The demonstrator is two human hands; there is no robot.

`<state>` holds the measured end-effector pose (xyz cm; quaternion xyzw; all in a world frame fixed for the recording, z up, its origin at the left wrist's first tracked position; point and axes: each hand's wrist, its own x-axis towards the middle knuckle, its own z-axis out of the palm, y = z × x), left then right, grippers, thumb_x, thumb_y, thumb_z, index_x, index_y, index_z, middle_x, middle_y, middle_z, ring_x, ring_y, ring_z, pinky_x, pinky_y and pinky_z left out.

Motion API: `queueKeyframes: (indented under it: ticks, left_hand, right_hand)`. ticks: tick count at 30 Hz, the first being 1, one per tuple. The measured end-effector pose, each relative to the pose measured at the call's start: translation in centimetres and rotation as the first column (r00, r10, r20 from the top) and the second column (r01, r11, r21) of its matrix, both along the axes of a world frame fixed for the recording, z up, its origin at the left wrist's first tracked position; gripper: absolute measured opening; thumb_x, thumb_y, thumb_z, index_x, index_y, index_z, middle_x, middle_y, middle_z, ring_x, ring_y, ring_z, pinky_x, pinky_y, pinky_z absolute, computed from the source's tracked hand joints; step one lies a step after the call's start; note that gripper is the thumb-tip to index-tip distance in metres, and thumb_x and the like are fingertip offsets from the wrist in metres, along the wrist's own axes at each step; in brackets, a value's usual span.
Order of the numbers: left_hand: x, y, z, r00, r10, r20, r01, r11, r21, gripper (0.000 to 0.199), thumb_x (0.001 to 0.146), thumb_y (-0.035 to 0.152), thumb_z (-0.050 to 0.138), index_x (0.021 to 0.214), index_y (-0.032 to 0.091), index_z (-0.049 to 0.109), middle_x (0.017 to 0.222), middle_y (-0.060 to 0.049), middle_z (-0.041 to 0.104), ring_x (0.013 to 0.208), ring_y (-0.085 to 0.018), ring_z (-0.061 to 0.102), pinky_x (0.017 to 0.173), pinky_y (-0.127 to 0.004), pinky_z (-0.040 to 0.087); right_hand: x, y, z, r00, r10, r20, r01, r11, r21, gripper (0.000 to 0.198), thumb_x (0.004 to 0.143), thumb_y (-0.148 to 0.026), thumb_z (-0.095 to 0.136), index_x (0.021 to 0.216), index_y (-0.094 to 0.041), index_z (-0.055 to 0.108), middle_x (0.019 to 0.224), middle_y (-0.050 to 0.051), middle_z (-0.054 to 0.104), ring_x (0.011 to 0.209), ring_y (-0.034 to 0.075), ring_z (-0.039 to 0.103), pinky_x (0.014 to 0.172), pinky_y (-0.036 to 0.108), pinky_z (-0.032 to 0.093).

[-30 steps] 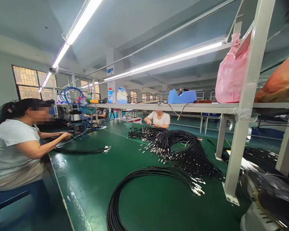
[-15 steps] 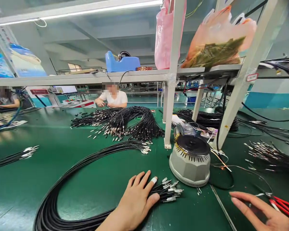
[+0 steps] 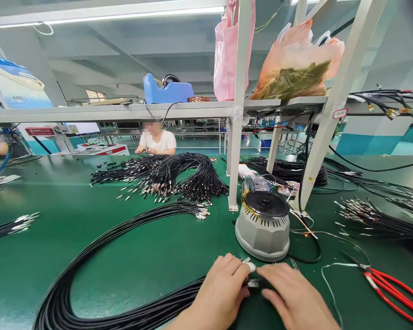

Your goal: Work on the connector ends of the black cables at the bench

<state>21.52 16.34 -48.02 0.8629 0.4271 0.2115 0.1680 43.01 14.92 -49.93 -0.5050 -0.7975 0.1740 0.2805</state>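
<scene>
Both hands meet over the connector end of a long black cable bundle (image 3: 124,293) at the near edge of the green worktop (image 3: 151,256): the left hand (image 3: 220,293) closes over the plugs, the right hand (image 3: 292,298) lies curled beside it, its grip hidden. The bundle looks gathered but loose, unbound, curving away leftwards; similar cable piles (image 3: 179,176) lie beyond, just past a grey round machine (image 3: 263,227).

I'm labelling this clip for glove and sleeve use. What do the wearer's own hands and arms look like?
Both are bare: the left hand and right hand wear no gloves, and no sleeves, watch or rings show on the visible forearms. The one thing worn is a white wrap, like tape or a finger cot, around a left fingertip.
</scene>
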Motion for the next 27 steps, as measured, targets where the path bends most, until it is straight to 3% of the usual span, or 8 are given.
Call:
queueKeyframes:
  ticks: [4, 7, 10, 15, 18, 22, 25, 27]
  left_hand:
    - [0.4, 0.2, -0.7, 0.997, 0.034, 0.075, -0.034, 0.999, -0.001, 0.023, 0.082, 0.001, 0.058, 0.099, 0.015, 0.064, 0.089, -0.008, 0.07, 0.082, -0.026, 0.059, 0.075, -0.04, 0.048]
    - [0.4, -0.3, -0.5, 0.985, 0.002, 0.17, 0.01, 0.998, -0.066, 0.024, 0.088, 0.01, 0.058, 0.111, 0.016, 0.061, 0.093, -0.006, 0.07, 0.079, -0.021, 0.062, 0.072, -0.03, 0.051]
    - [0.9, -0.6, -0.3, 0.968, -0.026, 0.25, 0.063, 0.988, -0.142, 0.028, 0.086, 0.018, 0.064, 0.113, 0.022, 0.06, 0.095, -0.002, 0.072, 0.076, -0.017, 0.064, 0.071, -0.024, 0.051]
    - [0.8, -0.6, 0.3, 0.942, 0.091, 0.324, 0.003, 0.96, -0.279, 0.007, 0.081, 0.018, 0.062, 0.088, 0.021, 0.061, 0.069, 0.003, 0.066, 0.059, -0.012, 0.055, 0.055, -0.02, 0.042]
    - [0.0, -0.7, 0.6, 0.932, 0.124, 0.34, 0.001, 0.938, -0.347, 0.008, 0.082, 0.019, 0.058, 0.089, 0.02, 0.063, 0.073, 0.001, 0.067, 0.061, -0.013, 0.057, 0.057, -0.02, 0.044]
    - [0.2, -0.6, 0.0, 0.882, 0.143, 0.449, 0.079, 0.894, -0.44, 0.026, 0.087, 0.028, 0.054, 0.11, 0.019, 0.062, 0.089, -0.005, 0.072, 0.064, -0.014, 0.06, 0.06, -0.021, 0.05]
    - [0.6, -0.4, -1.0, 0.857, 0.185, 0.48, 0.063, 0.889, -0.454, 0.025, 0.087, 0.033, 0.057, 0.106, 0.019, 0.064, 0.073, 0.0, 0.064, 0.052, -0.011, 0.049, 0.049, -0.019, 0.043]
    - [0.7, -0.4, -1.4, 0.851, 0.204, 0.483, 0.047, 0.888, -0.458, 0.021, 0.085, 0.035, 0.059, 0.097, 0.019, 0.066, 0.068, 0.002, 0.059, 0.05, -0.01, 0.047, 0.048, -0.018, 0.04]
  right_hand:
    - [-2.5, 0.4, 0.5, 0.998, 0.031, -0.055, -0.036, 0.995, -0.091, 0.03, 0.093, -0.024, 0.045, 0.083, -0.023, 0.073, 0.086, 0.007, 0.074, 0.084, 0.028, 0.066, 0.078, 0.041, 0.049]
    - [-2.2, -0.2, 0.5, 0.984, -0.014, -0.177, -0.026, 0.975, -0.221, 0.033, 0.098, -0.035, 0.044, 0.076, -0.022, 0.065, 0.077, 0.001, 0.071, 0.075, 0.019, 0.066, 0.07, 0.026, 0.049]
    - [-1.9, -0.8, 0.8, 0.962, -0.07, -0.264, -0.017, 0.949, -0.314, 0.039, 0.097, -0.043, 0.04, 0.069, -0.021, 0.054, 0.065, -0.002, 0.059, 0.065, 0.016, 0.058, 0.06, 0.023, 0.043]
    - [-1.3, -0.5, 1.1, 0.93, -0.154, -0.335, 0.02, 0.928, -0.371, 0.041, 0.096, -0.048, 0.04, 0.066, -0.021, 0.049, 0.063, -0.004, 0.048, 0.064, 0.016, 0.049, 0.06, 0.027, 0.035]
    - [-1.0, -0.3, 0.9, 0.908, -0.173, -0.38, 0.014, 0.922, -0.387, 0.044, 0.095, -0.052, 0.039, 0.066, -0.021, 0.051, 0.063, -0.003, 0.051, 0.065, 0.018, 0.051, 0.063, 0.028, 0.036]
    - [-1.1, -0.3, 0.7, 0.883, -0.174, -0.436, -0.008, 0.923, -0.384, 0.049, 0.094, -0.056, 0.043, 0.06, -0.022, 0.05, 0.06, -0.002, 0.052, 0.067, 0.018, 0.054, 0.064, 0.028, 0.038]
    - [-0.6, -0.4, 1.2, 0.862, -0.194, -0.468, 0.008, 0.929, -0.37, 0.049, 0.092, -0.059, 0.045, 0.065, -0.021, 0.059, 0.066, 0.0, 0.059, 0.07, 0.02, 0.057, 0.067, 0.029, 0.041]
    - [0.4, -0.4, 2.0, 0.837, -0.245, -0.49, 0.061, 0.931, -0.361, 0.047, 0.092, -0.061, 0.045, 0.082, -0.02, 0.066, 0.081, 0.003, 0.068, 0.081, 0.022, 0.06, 0.075, 0.03, 0.044]
